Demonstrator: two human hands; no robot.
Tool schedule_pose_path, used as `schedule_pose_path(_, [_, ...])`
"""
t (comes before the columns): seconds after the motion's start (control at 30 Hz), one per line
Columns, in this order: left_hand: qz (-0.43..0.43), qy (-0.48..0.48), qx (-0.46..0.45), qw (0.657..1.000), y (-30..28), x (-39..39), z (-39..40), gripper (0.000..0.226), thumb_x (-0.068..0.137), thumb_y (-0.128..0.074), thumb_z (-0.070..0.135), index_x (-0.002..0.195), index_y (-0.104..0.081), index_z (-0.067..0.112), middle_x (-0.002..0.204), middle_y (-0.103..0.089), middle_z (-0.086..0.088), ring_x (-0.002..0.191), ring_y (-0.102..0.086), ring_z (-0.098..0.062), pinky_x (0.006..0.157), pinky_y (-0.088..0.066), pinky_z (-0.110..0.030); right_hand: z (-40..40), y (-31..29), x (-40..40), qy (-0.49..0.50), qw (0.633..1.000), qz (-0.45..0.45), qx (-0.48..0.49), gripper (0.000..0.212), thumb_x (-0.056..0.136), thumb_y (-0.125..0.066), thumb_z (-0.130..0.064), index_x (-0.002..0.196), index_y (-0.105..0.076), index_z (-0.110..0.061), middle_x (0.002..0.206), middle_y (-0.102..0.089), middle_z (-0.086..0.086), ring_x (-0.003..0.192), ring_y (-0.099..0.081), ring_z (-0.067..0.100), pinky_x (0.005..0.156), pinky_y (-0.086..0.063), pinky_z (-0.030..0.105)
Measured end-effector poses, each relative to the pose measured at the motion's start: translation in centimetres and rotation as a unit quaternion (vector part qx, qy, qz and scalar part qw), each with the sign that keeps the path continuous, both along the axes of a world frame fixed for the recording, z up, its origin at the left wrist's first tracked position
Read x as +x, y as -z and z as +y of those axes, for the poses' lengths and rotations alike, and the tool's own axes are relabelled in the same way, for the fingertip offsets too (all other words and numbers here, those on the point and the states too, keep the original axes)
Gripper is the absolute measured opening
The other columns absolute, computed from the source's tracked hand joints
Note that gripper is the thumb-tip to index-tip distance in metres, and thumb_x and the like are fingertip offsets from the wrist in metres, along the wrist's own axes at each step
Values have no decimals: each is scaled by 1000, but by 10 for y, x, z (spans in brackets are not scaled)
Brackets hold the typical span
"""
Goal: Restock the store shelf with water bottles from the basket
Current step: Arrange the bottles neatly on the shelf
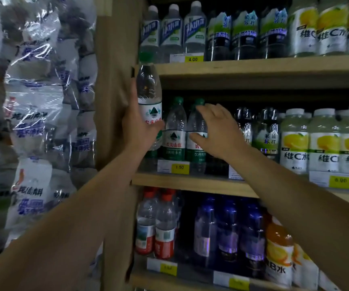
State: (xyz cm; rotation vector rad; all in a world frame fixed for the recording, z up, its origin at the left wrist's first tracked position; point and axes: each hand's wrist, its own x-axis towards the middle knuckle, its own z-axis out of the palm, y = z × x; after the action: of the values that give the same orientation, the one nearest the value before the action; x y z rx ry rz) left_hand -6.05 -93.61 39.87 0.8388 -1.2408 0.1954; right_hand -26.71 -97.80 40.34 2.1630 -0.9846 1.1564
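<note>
Looking mid-restock: left hand (134, 122) has fingers wrapped round a green-capped water bottle (149, 97), held upright at the middle shelf (190, 182)'s left end. Right hand (217, 131), fingers spread, touches the shelved bottles (175, 131). Basket's out of view, so can't tell what's left.

Plastic-wrapped packs (33, 122) are stacked left of the wooden post (115, 91). Lemon drink bottles (324, 150) stand at right, blue bottles (228, 229) below, yellow price tags (180, 167) along the edges.

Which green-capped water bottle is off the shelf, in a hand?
The leftmost green-capped bottle, gripped by the left hand and raised above the two standing on the middle shelf.
</note>
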Motion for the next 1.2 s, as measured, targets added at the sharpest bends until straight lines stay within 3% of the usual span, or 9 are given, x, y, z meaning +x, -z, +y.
schedule_pose_path(0.13, [2, 5, -12, 1000, 1, 8, -17, 114, 69, -82, -3, 155, -15, 32, 144, -50, 8, 117, -52, 1, 82, -41, 2, -13, -9, 8, -19, 1000, -2, -9, 77, 88, -61, -51, 152, -30, -20, 155, -31, 5, 146, -20, 32, 119, -19, 47])
schedule_pose_path(0.23, [-2, 16, 2, 1000, 4, 14, -30, 115, 69, -83, -1, 156, -14, 31, 142, -49, 11, 119, -51, 0, 83, -39, 3, -20, -11, 12, -30, 999, -10, -10, 78, 88, -62, -51, 152, -30, -18, 155, -32, 6, 146, -19, 31, 120, -19, 45])
schedule_pose_path(0.47, [-5, 44, 59, 997, 16, 22, -55, 121, 67, -82, -7, 156, -8, 29, 131, -44, 18, 119, -50, -3, 85, -45, -12, -39, -9, 19, -32, 999, 1, -5, 79, 88, -62, -52, 152, -30, -18, 155, -31, 8, 145, -20, 31, 119, -19, 47])
schedule_pose_path(0.57, [-16, 49, 77, 996, 16, 23, -60, 120, 68, -82, -7, 155, -9, 32, 129, -46, 18, 117, -50, -2, 83, -46, -11, -43, -9, 20, -33, 999, 1, -7, 79, 88, -62, -52, 152, -30, -18, 155, -30, 8, 146, -20, 32, 119, -18, 46])
schedule_pose_path(0.67, [-42, 63, 124, 989, 12, 26, -67, 124, 67, -82, -6, 155, -6, 36, 133, -48, 16, 120, -52, -7, 96, -50, -31, -45, -7, 21, -34, 999, -4, -5, 78, 89, -62, -50, 152, -30, -18, 156, -30, 7, 146, -19, 32, 119, -19, 45])
schedule_pose_path(0.77, [-40, 80, 158, 983, 11, 31, -71, 128, 64, -83, -9, 154, -6, 39, 139, -48, 13, 122, -55, -11, 100, -51, -43, -50, -7, 23, -30, 1000, -4, -10, 77, 87, -62, -51, 150, -33, -18, 154, -33, 8, 144, -23, 32, 118, -20, 47])
schedule_pose_path(0.9, [-51, 56, 177, 981, 11, 31, -70, 128, 64, -84, -6, 155, -4, 36, 137, -41, 19, 122, -50, -7, 101, -48, -37, -54, -5, 28, -32, 999, -5, -26, 74, 86, -63, -50, 147, -38, -17, 150, -39, 9, 141, -29, 32, 117, -23, 49])
schedule_pose_path(1.03, [-57, -3, 168, 984, 20, 30, -75, 137, 52, -93, 13, 153, -5, 39, 151, -39, 2, 133, -45, -18, 106, -45, -44, -54, -4, 31, -32, 999, -4, -32, 71, 86, -65, -47, 145, -40, -15, 149, -38, 10, 140, -30, 32, 117, -23, 47])
schedule_pose_path(1.2, [-31, -22, 196, 980, 33, 31, -82, 122, 59, -91, 14, 153, -16, 32, 143, -51, 3, 123, -56, -16, 102, -50, -42, -56, -3, 31, -31, 999, -13, -33, 68, 86, -66, -47, 142, -44, -15, 147, -40, 10, 137, -33, 34, 115, -28, 46])
